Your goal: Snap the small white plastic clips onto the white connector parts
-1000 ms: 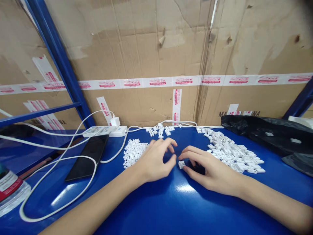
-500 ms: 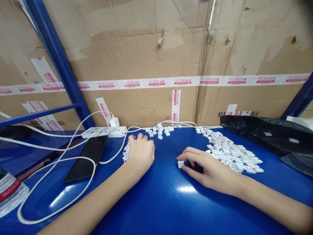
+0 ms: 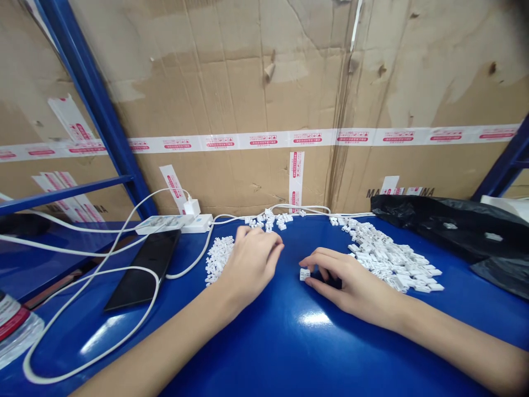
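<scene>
Between the thumb and forefinger of my right hand (image 3: 347, 278) is a small white plastic block (image 3: 305, 274), held just over the blue table (image 3: 306, 353). My left hand (image 3: 254, 262) has its fingers curled and drawn together; whatever they hold, if anything, is hidden behind the hand. Beside it on the left lies a heap of tiny white plastic pieces (image 3: 219, 256), partly covered by the hand. A larger pile of white blocks (image 3: 388, 256) spreads behind my right hand. Several loose white pieces (image 3: 270, 220) lie near the table's back edge.
A black phone or tablet (image 3: 144, 270) lies at the left, with a white cable (image 3: 155, 298) looping around it. Behind stands a power strip (image 3: 198, 223). A black plastic bag (image 3: 446, 226) is at the back right, a bottle (image 3: 16, 328) at the left edge. Cardboard (image 3: 231, 182) walls the back.
My left hand has moved right, off the heap of tiny pieces, uncovering more of it. My right hand keeps the white block in nearly the same place.
</scene>
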### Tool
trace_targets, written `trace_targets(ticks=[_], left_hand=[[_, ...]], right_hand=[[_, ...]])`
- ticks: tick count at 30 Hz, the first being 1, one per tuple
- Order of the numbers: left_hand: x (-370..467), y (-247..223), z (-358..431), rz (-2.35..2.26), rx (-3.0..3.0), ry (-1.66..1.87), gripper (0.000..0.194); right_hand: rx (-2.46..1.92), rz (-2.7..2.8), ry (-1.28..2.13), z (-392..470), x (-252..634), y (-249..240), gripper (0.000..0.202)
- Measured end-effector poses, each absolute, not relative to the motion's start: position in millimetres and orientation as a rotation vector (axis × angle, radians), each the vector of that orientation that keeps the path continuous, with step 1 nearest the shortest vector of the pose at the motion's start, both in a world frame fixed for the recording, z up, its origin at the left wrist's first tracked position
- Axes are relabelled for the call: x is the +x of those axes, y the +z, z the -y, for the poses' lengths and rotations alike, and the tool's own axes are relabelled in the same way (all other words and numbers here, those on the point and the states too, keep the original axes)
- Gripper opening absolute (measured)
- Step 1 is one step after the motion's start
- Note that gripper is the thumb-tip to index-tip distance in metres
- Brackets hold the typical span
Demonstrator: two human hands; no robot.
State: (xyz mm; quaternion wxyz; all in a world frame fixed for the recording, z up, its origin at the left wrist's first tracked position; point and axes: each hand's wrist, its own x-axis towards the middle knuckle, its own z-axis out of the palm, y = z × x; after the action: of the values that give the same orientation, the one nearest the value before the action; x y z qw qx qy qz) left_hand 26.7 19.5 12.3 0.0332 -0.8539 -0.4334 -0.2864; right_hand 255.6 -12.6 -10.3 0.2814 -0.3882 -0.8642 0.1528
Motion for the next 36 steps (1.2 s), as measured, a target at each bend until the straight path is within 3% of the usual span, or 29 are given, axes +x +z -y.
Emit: trace_targets(ticks=[10,14,28,36], left_hand=[[45.4,5.2,-8.1,1.582,-3.202,-1.388,0.007],[44.6,4.0,-11.1,1.665,-3.321,-1.577,0.015],[44.1,-0.3,-11.5,1.567,-3.357,-1.484,0.008],[40.8,-2.3,-12.0,1.382,-3.167,-1.201,0.018]], right_hand=[[-1.011,2.207,0.283,8.3,255.7,-12.6,0.016],[-0.886,2.19,0.305,9.8,255.5,-11.6,0.01],[-0.835,2.22,0.28,8.9,257.0,-10.2,0.022],[-0.901,2.23,0.296,6.8,256.9,-11.6,0.02]])
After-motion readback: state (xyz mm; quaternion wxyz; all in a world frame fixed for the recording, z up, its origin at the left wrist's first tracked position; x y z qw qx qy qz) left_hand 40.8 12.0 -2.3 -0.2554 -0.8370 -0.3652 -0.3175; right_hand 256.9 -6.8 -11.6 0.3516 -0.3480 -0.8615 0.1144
